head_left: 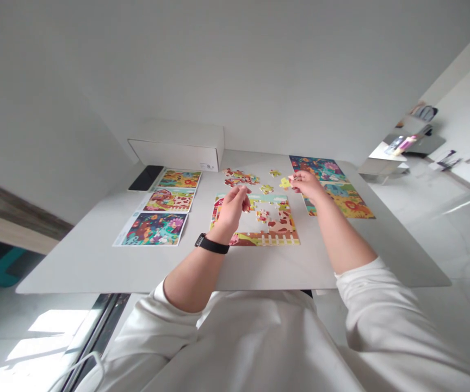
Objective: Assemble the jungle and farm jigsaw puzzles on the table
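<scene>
A farm jigsaw puzzle [288, 238] lies partly assembled on the table, with a gap in its middle. One loose-looking piece with red and white [263, 216] sits in that gap. My left hand [232, 208], a black band on its wrist, hovers over the puzzle's left side with fingers curled together; what they hold, if anything, is hidden. Beyond the puzzle's right corner, my right hand [307, 184] pinches a yellow-green puzzle piece [285, 183]. Two more yellow-green pieces [266, 189] lie nearby. Several red and white pieces [241, 178] are grouped behind my left hand.
Three printed picture sheets [153, 228] lie at the left, below a dark phone [147, 178]. A white box [178, 152] stands at the back against the wall. Two finished-looking colourful puzzles [351, 201] lie on the right of the white table [137, 272].
</scene>
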A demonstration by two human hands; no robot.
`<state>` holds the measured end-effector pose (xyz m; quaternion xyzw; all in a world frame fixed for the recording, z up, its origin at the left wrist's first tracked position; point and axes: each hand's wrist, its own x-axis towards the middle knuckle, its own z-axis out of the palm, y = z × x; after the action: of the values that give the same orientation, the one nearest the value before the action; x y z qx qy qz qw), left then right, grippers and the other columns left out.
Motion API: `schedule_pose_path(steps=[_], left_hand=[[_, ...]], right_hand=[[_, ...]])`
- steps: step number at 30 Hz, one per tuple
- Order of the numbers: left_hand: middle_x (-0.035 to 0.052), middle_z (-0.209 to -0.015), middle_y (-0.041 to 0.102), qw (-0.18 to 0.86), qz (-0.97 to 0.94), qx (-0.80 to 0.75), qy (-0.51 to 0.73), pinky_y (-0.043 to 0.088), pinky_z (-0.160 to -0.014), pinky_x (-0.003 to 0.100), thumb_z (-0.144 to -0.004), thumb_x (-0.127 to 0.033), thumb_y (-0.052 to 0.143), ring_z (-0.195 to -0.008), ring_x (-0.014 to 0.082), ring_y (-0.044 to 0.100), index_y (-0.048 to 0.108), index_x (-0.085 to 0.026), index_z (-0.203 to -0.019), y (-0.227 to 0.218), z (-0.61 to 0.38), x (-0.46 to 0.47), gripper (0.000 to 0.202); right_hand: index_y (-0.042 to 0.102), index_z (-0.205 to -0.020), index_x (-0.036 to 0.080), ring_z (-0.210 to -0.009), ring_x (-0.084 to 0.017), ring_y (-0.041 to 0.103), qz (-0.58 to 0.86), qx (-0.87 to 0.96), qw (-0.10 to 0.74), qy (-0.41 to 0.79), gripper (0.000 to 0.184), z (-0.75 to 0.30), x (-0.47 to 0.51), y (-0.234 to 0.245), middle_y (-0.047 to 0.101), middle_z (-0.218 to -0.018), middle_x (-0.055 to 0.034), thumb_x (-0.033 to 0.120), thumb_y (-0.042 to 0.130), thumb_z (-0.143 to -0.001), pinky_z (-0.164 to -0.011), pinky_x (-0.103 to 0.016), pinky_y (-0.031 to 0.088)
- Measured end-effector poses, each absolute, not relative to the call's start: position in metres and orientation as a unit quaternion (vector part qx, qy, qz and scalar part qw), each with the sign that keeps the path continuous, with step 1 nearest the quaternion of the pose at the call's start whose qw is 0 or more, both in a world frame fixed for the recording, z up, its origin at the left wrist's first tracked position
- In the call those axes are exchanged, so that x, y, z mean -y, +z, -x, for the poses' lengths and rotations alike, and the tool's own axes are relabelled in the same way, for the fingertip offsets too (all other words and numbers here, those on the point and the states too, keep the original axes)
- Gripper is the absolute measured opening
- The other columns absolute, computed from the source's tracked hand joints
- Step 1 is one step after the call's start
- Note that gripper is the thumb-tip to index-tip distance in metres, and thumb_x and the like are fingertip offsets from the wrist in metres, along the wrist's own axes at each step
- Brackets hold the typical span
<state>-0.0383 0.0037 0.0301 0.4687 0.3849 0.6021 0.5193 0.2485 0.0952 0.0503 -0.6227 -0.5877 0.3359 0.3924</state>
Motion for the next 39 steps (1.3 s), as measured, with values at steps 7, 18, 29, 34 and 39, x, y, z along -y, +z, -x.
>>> schedule_pose_path(steps=[7, 18, 29, 34, 39], left_hand=[[-0.0019, -0.078, 0.061, 0.523, -0.505, -0.391, 0.564, 0.040, -0.055, 0.022, -0.086, -0.052, 0.081, -0.060, 0.0087, 0.051, 0.062, -0.021, -0.092, 0.022, 0.037, -0.009, 0.036], [0.0040, -0.089, 0.073, 0.456, -0.594, -0.483, 0.454, 0.047, -0.068, 0.026, -0.087, -0.046, 0.079, -0.075, 0.0138, 0.061, 0.073, -0.019, -0.106, 0.006, 0.038, -0.013, 0.034], [-0.0002, -0.072, 0.067, 0.456, -0.615, -0.471, 0.439, 0.037, -0.057, 0.025, -0.083, -0.043, 0.077, -0.058, 0.0102, 0.049, 0.071, -0.018, -0.092, 0.008, 0.036, -0.011, 0.027], [-0.0048, -0.064, 0.057, 0.464, -0.607, -0.462, 0.450, 0.029, -0.052, 0.024, -0.082, -0.042, 0.079, -0.052, 0.0089, 0.042, 0.070, -0.020, -0.097, 0.010, 0.036, -0.010, 0.028], [-0.0059, -0.062, 0.054, 0.477, -0.599, -0.450, 0.460, 0.026, -0.050, 0.025, -0.082, -0.042, 0.080, -0.050, 0.0088, 0.040, 0.070, -0.020, -0.099, 0.009, 0.037, -0.010, 0.029]], right_hand=[[0.065, -0.091, 0.023, -0.079, -0.018, 0.070, 0.493, 0.572, 0.468, 0.459, 0.037, -0.200, -0.022, 0.057, 0.075, -0.085, -0.0023, 0.043, 0.088, -0.070, -0.068, -0.027, 0.054], [0.066, -0.093, 0.024, -0.079, -0.020, 0.070, 0.501, 0.559, 0.457, 0.478, 0.038, -0.180, -0.001, 0.008, 0.077, -0.086, -0.0017, 0.052, 0.084, -0.075, -0.071, -0.030, 0.051], [0.068, -0.095, 0.024, -0.081, -0.021, 0.070, 0.485, 0.601, 0.465, 0.433, 0.042, -0.175, -0.001, 0.006, 0.076, -0.090, -0.0040, 0.062, 0.079, -0.081, -0.072, -0.032, 0.055], [0.069, -0.097, 0.024, -0.080, -0.022, 0.072, 0.481, 0.591, 0.480, 0.434, 0.045, -0.174, -0.002, 0.005, 0.076, -0.094, -0.0057, 0.063, 0.083, -0.077, -0.067, -0.032, 0.055], [0.068, -0.096, 0.024, -0.078, -0.020, 0.070, 0.493, 0.565, 0.487, 0.447, 0.045, -0.175, -0.001, 0.009, 0.076, -0.092, -0.0037, 0.063, 0.083, -0.078, -0.069, -0.031, 0.055]])
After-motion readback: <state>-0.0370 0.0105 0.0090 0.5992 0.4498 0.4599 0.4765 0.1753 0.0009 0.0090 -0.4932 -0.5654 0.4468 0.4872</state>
